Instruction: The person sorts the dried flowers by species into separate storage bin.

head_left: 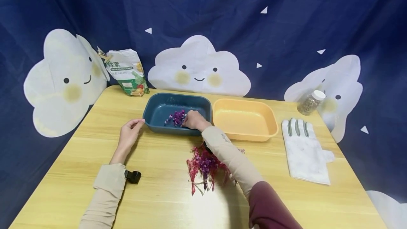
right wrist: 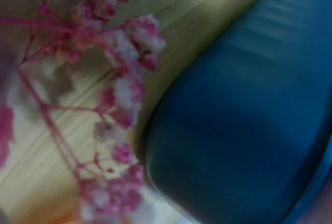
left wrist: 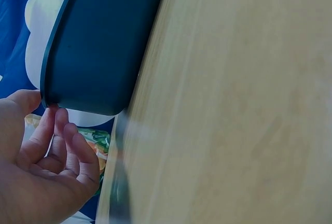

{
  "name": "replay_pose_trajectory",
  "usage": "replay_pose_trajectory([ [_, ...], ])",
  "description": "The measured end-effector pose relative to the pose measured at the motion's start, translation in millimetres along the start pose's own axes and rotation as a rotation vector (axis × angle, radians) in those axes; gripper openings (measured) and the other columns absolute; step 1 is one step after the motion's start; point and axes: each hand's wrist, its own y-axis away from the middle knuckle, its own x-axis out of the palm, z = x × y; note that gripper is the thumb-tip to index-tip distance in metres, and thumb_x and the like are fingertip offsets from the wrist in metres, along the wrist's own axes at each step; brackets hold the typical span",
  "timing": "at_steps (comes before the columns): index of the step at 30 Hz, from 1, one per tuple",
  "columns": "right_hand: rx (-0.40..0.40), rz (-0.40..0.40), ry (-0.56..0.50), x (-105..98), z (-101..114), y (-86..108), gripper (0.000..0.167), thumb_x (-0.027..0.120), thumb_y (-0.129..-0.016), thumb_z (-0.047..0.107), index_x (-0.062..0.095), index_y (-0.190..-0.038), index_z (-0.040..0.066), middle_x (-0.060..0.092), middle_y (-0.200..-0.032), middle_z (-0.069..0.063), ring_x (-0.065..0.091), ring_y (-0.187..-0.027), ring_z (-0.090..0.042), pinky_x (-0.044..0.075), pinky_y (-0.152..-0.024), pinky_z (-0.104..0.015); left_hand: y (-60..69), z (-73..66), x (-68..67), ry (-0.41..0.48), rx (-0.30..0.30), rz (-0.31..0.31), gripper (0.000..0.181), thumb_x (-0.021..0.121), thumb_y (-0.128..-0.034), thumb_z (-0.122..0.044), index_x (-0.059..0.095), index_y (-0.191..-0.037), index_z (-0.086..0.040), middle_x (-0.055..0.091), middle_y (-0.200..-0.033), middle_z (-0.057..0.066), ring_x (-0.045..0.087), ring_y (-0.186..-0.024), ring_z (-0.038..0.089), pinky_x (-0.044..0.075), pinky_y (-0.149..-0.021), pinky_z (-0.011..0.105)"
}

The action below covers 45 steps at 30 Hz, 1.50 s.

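On the wooden counter [head_left: 159, 193] before you stands a blue tub [head_left: 171, 130], with a yellow tub [head_left: 246, 137] just right of it. Nearer you lie pink and purple flower bunches [head_left: 205, 163]. Your hands: the left hand [head_left: 129, 135] pinches the blue tub's left rim; the right hand [head_left: 195, 120] is inside that tub, fingers bent down beside small purple flowers [head_left: 178, 116], its grip unclear.
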Motion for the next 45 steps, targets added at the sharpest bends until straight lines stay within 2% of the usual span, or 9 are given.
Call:
replay_pose_trajectory([
  [1, -0.006, -0.002, -0.005, -0.3, -1.0, 0.9, 0.015, 0.067, -0.089, 0.022, 0.077, -0.086, 0.011, 0.073, -0.092, -0.002, 0.064, -0.085, -0.017, 0.051, -0.076, -0.027, -0.5, 0.1, 0.5, -0.029, -0.012, 0.002, 0.046, 0.059, -0.0939, -0.036, 0.061, -0.115, 0.005, 0.059, -0.087, -0.005, 0.053, -0.074, 0.002, 0.047, -0.065, 0.014],
  [6, -0.064, -0.037, -0.058, -4.9, -8.3, 5.9, 0.018, 0.069, -0.088, 0.024, 0.077, -0.082, 0.010, 0.073, -0.082, -0.001, 0.055, -0.066, -0.013, 0.041, -0.063, -0.021, -1.1, -0.3, 0.9, -0.057, -0.049, 0.008, 0.044, 0.056, -0.0959, -0.032, 0.058, -0.118, 0.005, 0.058, -0.091, -0.002, 0.053, -0.076, 0.003, 0.048, -0.067, 0.014],
  [8, -0.084, -0.060, -0.082, -8.3, -10.6, 8.5, 0.017, 0.069, -0.089, 0.024, 0.076, -0.084, 0.009, 0.072, -0.084, -0.002, 0.056, -0.068, -0.013, 0.043, -0.065, -0.021, -0.6, -1.0, 0.1, -0.064, -0.053, 0.007, 0.043, 0.055, -0.0962, -0.032, 0.058, -0.119, 0.004, 0.058, -0.092, -0.001, 0.053, -0.077, 0.003, 0.048, -0.067, 0.014],
  [14, -0.090, -0.114, -0.157, -22.1, -12.8, 20.9, 0.019, 0.068, -0.089, 0.023, 0.073, -0.100, 0.008, 0.071, -0.099, -0.004, 0.064, -0.090, -0.017, 0.051, -0.080, -0.029, -0.7, -0.7, -0.8, -0.076, -0.046, 0.010, 0.044, 0.055, -0.0965, -0.034, 0.058, -0.121, 0.003, 0.059, -0.096, 0.003, 0.053, -0.078, 0.004, 0.048, -0.068, 0.015],
  [20, -0.107, -0.125, -0.234, -29.5, -17.1, 37.8, 0.024, 0.067, -0.090, 0.020, 0.069, -0.108, 0.005, 0.069, -0.101, -0.005, 0.061, -0.081, -0.015, 0.050, -0.072, -0.026, -1.0, 0.2, 0.0, -0.074, -0.053, 0.010, 0.043, 0.054, -0.0967, -0.033, 0.058, -0.120, 0.004, 0.059, -0.096, 0.004, 0.054, -0.078, 0.005, 0.047, -0.068, 0.015],
  [24, -0.117, -0.143, -0.264, -28.5, -20.7, 51.2, 0.028, 0.067, -0.090, 0.021, 0.067, -0.113, 0.005, 0.067, -0.107, -0.006, 0.059, -0.082, -0.015, 0.050, -0.071, -0.026, -0.8, -0.5, 0.1, -0.072, -0.049, 0.010, 0.044, 0.054, -0.0967, -0.033, 0.057, -0.121, 0.003, 0.058, -0.095, 0.003, 0.054, -0.078, 0.005, 0.047, -0.068, 0.015],
  [32, -0.184, -0.221, -0.280, -21.3, -30.6, 74.8, 0.029, 0.068, -0.089, 0.019, 0.067, -0.113, 0.003, 0.066, -0.114, -0.010, 0.059, -0.100, -0.025, 0.049, -0.086, -0.038, -1.5, -0.3, 0.0, -0.067, -0.046, 0.016, 0.043, 0.054, -0.0968, -0.032, 0.057, -0.121, 0.004, 0.058, -0.093, 0.000, 0.054, -0.077, 0.003, 0.048, -0.068, 0.015],
  [38, -0.208, -0.290, -0.317, -16.7, -39.6, 92.7, 0.030, 0.070, -0.087, 0.019, 0.068, -0.112, 0.002, 0.066, -0.111, -0.012, 0.061, -0.093, -0.028, 0.050, -0.079, -0.035, -0.1, -1.6, -1.0, -0.041, -0.042, 0.018, 0.044, 0.056, -0.0963, -0.031, 0.056, -0.122, 0.005, 0.059, -0.087, -0.007, 0.054, -0.076, 0.002, 0.048, -0.069, 0.014],
  [45, -0.231, -0.347, -0.353, -13.2, -50.8, 110.7, 0.031, 0.072, -0.084, 0.016, 0.068, -0.110, -0.001, 0.067, -0.103, -0.018, 0.060, -0.089, -0.029, 0.051, -0.080, -0.040, -0.5, -0.6, -0.8, -0.036, -0.036, 0.020, 0.044, 0.056, -0.0963, -0.031, 0.056, -0.120, 0.006, 0.060, -0.089, -0.006, 0.055, -0.076, 0.002, 0.048, -0.069, 0.015],
])
